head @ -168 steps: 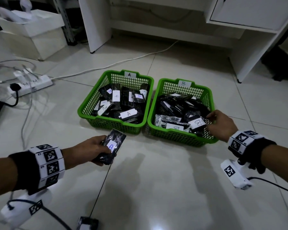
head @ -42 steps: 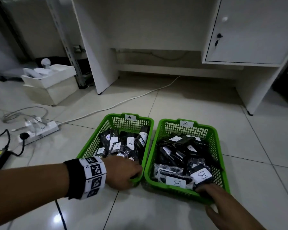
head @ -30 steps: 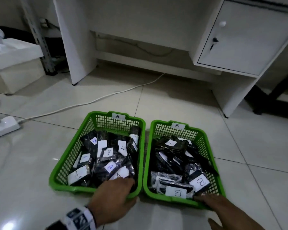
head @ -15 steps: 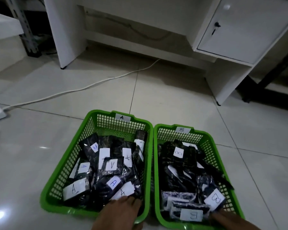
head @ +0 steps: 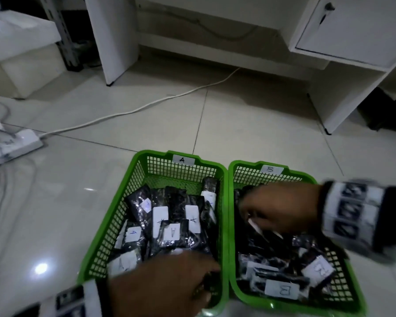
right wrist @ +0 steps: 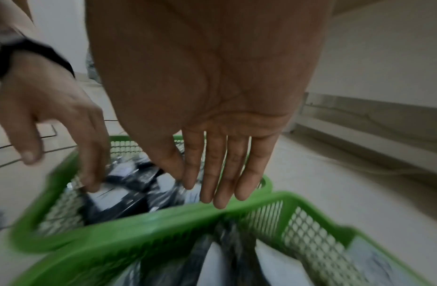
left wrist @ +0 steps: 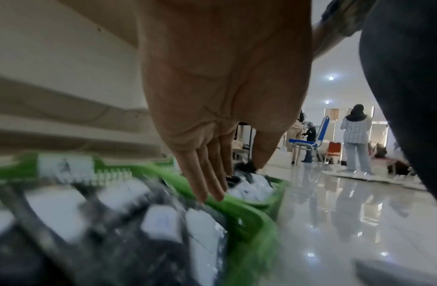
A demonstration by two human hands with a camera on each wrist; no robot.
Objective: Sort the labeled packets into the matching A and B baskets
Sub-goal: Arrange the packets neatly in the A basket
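Two green baskets stand side by side on the tiled floor. Basket A (head: 121,202) on the left is full of black packets with white A labels (head: 160,216). Basket B (head: 302,174) on the right holds black packets with B labels (head: 281,290). My left hand (head: 199,280) hangs over basket A's near right corner, fingers relaxed and pointing down (left wrist: 212,174), their tips touching a packet (right wrist: 90,185). My right hand (head: 256,207) is blurred as it reaches leftward over basket B. Its fingers are straight and hold nothing above the two adjoining rims (right wrist: 219,183).
A white power strip (head: 14,147) and its cable (head: 135,109) lie on the floor to the left. White desk legs and a cabinet (head: 352,30) stand behind the baskets, and a white box (head: 16,53) at far left. People stand far off (left wrist: 354,139).
The A packet my left hand held earlier is gone from it. My right hand has lifted off basket B's near rim and swung left over that basket. My left hand stays at basket A's near corner.
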